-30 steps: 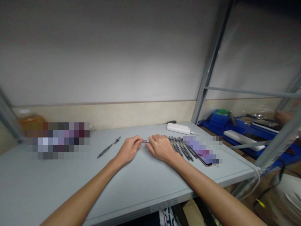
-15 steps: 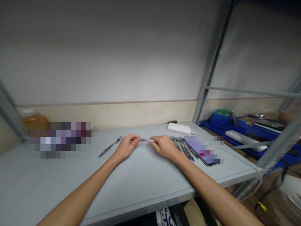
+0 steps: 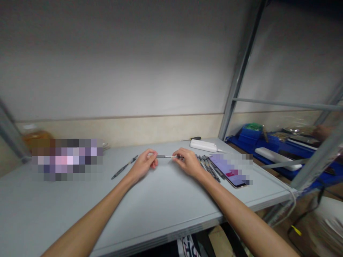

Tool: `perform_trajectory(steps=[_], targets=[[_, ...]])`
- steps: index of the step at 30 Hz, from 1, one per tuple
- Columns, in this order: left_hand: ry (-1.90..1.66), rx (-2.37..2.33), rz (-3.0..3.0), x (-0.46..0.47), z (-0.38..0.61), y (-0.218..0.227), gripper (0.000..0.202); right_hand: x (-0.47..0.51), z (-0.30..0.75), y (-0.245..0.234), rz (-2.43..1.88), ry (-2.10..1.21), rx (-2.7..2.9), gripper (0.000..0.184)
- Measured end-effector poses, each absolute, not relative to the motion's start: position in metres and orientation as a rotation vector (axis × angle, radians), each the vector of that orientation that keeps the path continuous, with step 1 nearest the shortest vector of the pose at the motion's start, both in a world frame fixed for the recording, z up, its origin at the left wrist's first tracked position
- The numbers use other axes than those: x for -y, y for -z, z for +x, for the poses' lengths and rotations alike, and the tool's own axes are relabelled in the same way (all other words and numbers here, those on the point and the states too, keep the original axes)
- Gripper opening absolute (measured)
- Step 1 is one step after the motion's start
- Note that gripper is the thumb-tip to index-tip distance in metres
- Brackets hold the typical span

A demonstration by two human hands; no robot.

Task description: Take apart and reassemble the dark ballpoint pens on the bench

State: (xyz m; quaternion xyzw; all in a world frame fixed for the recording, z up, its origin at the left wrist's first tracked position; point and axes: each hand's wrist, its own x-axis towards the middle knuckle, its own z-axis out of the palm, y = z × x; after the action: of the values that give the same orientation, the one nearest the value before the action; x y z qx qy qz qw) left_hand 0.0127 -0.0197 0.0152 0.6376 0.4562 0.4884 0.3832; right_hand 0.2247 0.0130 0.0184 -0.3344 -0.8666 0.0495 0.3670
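Left hand: the left hand [image 3: 143,166] is curled, thumb and fingertips pinching one end of the pen [image 3: 166,156], low over the table [image 3: 160,207].
Right hand: the right hand [image 3: 189,162] is closed too, at 3 o'clock from the left, fingertips clamped on the pen's other end.
Pen: it's stretched level between the two hands, grey barrel on the left, thin pale length on the right (too small to say whether it is one piece or two).
Loose pen: a dark loose pen [image 3: 124,167] lies at 9 o'clock from the left hand, near but apart.
Row of pens: the row of pens [image 3: 208,165] sits side by side at 3 o'clock from the right hand, just beside it.
Phone: a phone [image 3: 227,170] lies at 3 o'clock of that row, screen blurred.
White block: a white block [image 3: 203,145] lies at 1 o'clock from the right hand, with a screwdriver [image 3: 194,138] just behind it.
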Motion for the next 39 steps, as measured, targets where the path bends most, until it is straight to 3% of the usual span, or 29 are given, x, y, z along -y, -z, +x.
perform_trajectory(steps=[4, 13, 19, 26, 30, 39], targets=[[-1.276, -1.070, 1.618, 0.019, 0.012, -0.013, 0.031, -0.015, 0.226, -0.020, -0.863, -0.155, 2.193, 0.012], [-1.423, -0.980, 1.228, 0.017, 0.004, -0.019, 0.037, -0.010, 0.225, -0.023, -1.039, -0.434, 2.250, 0.041], [-1.418, -0.993, 1.172, 0.018, 0.006, -0.021, 0.036, -0.011, 0.225, -0.022, -0.953, -0.433, 2.154, 0.021], [-1.420, -1.004, 1.147, 0.018, 0.006, -0.021, 0.034, -0.013, 0.226, -0.025, -0.999, -0.562, 2.094, 0.033], [-1.392, -1.098, 1.251, 0.016, 0.006, -0.019, 0.038, -0.017, 0.227, -0.024, -0.961, -0.571, 2.016, 0.023], [-1.332, -1.416, 1.474, 0.013, 0.004, -0.013, 0.048, -0.024, 0.229, -0.016, -0.880, -0.662, 1.940, 0.025]])
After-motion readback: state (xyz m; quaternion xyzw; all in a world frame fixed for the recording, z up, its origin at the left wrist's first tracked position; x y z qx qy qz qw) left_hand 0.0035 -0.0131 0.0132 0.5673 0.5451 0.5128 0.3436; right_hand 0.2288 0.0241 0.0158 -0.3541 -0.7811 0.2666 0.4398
